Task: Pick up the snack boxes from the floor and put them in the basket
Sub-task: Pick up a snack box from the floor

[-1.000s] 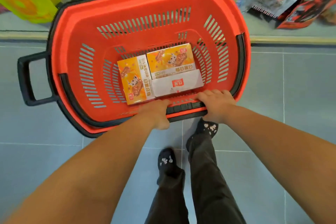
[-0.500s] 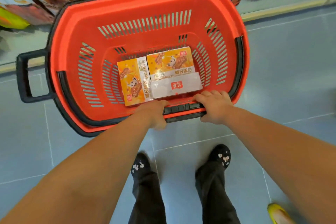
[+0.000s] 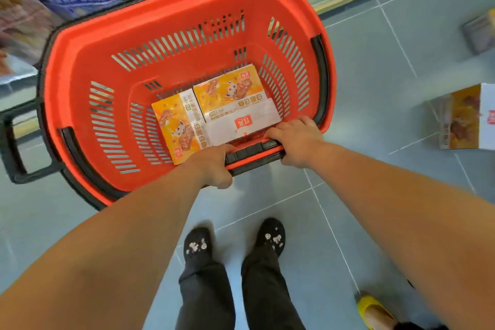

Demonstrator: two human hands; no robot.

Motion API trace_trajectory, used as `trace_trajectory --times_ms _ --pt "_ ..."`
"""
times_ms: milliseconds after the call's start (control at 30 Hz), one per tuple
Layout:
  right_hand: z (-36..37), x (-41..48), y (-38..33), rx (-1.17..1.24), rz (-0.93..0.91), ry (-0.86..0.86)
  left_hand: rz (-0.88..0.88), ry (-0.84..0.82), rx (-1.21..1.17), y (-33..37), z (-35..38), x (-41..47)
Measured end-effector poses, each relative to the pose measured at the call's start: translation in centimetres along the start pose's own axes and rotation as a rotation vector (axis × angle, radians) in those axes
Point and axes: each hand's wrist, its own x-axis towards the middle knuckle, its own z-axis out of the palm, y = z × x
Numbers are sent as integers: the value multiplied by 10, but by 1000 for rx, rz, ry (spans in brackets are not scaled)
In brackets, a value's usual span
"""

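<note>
Down at the near rim, the black handle is gripped by the left hand and right hand, fingers curled round it. Just beyond the knuckles, a near snack box and a far snack box are laid flat inside the red basket. Well off right, a floor box is left beyond reach; a careless swing could see the load tipped out.

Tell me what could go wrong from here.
1. The left hand and the right hand both grip the handle, so neither is free for the snack box lying on the floor at right. One hand probably has to let go first.
2. The left box and right box lie loose in the basket and could slide if it tilts.
3. A yellow shoe is close by, so someone might be bumped.
</note>
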Motion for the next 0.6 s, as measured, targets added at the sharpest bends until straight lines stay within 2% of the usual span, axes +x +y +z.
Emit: trace_trajectory --times_ms 133,267,333,433,533,600 --pt "7 1 23 -11 -5 18 -48 -58 34 18 -2 12" --pt "3 -3 44 9 -48 -37 -209 -227 208 42 -23 22" --pt "-6 -19 63 32 -39 -26 -257 -222 82 69 -42 25" --pt "-16 -40 99 226 88 63 -87 -32 -200 122 -70 33" --pt "-27 -72 152 443 370 151 128 263 -309 201 -102 35" --pt "-21 -90 182 565 557 169 224 337 -337 249 -112 44"
